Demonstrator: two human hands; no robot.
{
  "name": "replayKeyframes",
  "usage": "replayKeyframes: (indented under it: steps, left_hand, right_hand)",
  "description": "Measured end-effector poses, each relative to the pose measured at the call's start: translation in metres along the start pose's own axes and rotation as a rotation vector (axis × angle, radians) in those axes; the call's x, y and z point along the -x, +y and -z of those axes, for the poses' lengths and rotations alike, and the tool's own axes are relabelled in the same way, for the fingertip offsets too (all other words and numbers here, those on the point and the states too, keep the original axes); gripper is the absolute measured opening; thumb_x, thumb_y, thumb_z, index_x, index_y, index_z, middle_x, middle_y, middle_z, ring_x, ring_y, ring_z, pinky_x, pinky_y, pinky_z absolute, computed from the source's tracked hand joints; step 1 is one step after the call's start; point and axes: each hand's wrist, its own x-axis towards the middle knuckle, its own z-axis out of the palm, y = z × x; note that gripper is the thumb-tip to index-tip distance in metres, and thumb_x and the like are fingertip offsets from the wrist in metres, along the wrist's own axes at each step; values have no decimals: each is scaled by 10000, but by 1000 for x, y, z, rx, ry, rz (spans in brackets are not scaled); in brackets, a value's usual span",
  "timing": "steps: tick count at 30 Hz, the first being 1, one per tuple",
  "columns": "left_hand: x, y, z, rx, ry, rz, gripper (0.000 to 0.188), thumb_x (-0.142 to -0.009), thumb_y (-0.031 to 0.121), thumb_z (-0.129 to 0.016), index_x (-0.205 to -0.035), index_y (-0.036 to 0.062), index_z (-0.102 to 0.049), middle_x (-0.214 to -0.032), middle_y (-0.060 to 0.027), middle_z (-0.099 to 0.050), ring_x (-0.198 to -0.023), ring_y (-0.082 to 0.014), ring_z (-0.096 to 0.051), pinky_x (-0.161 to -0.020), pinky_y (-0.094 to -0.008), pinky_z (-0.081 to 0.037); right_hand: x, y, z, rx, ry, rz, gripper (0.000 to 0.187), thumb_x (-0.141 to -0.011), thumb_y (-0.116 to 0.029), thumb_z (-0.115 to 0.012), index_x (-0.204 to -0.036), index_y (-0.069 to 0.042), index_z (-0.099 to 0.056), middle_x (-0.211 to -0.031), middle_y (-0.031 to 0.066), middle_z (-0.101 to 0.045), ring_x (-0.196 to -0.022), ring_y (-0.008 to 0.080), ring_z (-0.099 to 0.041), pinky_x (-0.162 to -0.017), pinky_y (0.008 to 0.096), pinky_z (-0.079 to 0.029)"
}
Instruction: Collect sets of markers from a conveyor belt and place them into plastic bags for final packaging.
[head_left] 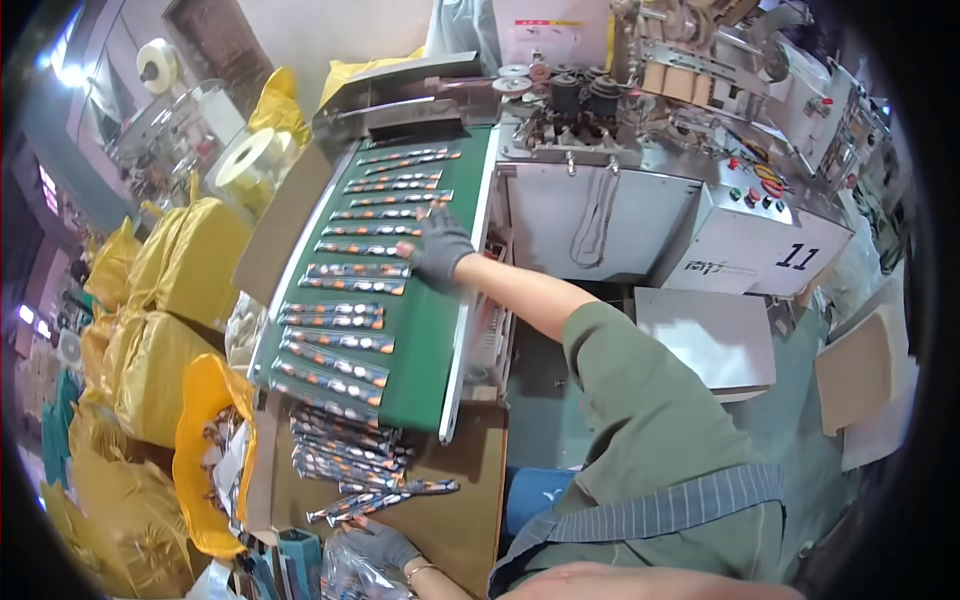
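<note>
Right at the near edge, the left hand, gloved in grey, lies against a clear plastic bag, and whether its grip is clamped I can't tell. Just beyond, slim packets sit heaped on brown cardboard, presumably there to catch them off the green belt! Up that belt, more packets lie crosswise in 1 loose column, spacing that probably makes for easy picking, and over their right ends reaches the right hand, thumb and fingers spread apart
</note>
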Motion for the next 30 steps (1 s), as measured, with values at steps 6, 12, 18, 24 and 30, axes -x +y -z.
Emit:
replayKeyframes:
  steps: [6, 12, 18, 24, 30]
  left_hand:
    - [-25, 46, -17, -30, -62, -79, 530, -940, 423, -415, -1208, -23, -516, -1206, -228, -531, -1105, -388, -499, -958, -456, -373]
    - [-34, 54, -32, -22, -17, -104, 520, -939, 419, -423, -1193, -22, -532, -1208, -230, -529, -1110, -395, -495, -966, -457, -372]
    - [-44, 109, -37, -12, -90, -167, 601, -941, 447, -372, -1251, -57, -480, -1236, -263, -509, -1118, -402, -488, -983, -427, -347]
    - [-43, 154, -31, 14, -76, -162, 542, -947, 390, -384, -1208, -69, -510, -1197, -264, -529, -1101, -404, -501, -969, -432, -363]
    - [-46, 182, -27, 77, -91, -122, 493, -950, 344, -399, -1212, -60, -504, -1158, -218, -553, -1050, -341, -530, -939, -384, -391]
  right_hand:
    - [-33, 30, 5, -55, 8, 90, 890, -809, -606, -477, -1408, 11, -252, -1465, 288, -152, -1386, 402, -94, -1121, 422, -128]
    - [-105, 58, -7, 106, 140, 48, 890, -797, -617, -483, -1404, -2, -272, -1462, 278, -175, -1383, 387, -122, -1128, 411, -103]
    - [-201, 98, -11, 203, 112, -63, 946, -747, -699, -486, -1438, -99, -248, -1493, 203, -177, -1390, 372, -122, -1128, 426, -91]
    - [-242, 103, -8, 324, -142, -117, 983, -718, -757, -463, -1451, -145, -229, -1497, 166, -200, -1393, 353, -134, -1125, 436, -92]
    - [-172, 39, -29, -34, -548, 556, 782, -852, -624, -379, -1407, -79, -312, -1449, 209, -286, -1357, 363, -235, -1108, 395, -195]
